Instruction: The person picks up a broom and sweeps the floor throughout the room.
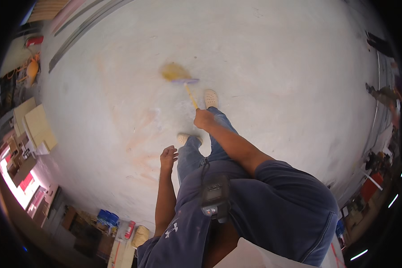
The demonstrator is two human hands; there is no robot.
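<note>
My right hand (204, 119) is closed round the yellow handle of a broom (191, 95), in front of my legs. The broom's purple head (186, 81) is down at the grey floor, and its yellow bristles (174, 71) fan out to the far left, blurred by motion. My left hand (169, 154) hangs at my left side beside my jeans, fingers loosely bent and a little apart, with nothing visible in it. Beyond and left of the right hand, the pale clog (211, 98) on my right foot is near the broom; the other clog (183, 138) is nearer my left hand.
Pale concrete floor (272, 53) with reddish smears stretches around me. Long dark metal strips (82, 30) lie at the far left. Boxes and boards (39, 127) stand along the left edge. A blue item (107, 217) and a red bottle (130, 229) are at the near left. Assorted items line the right edge.
</note>
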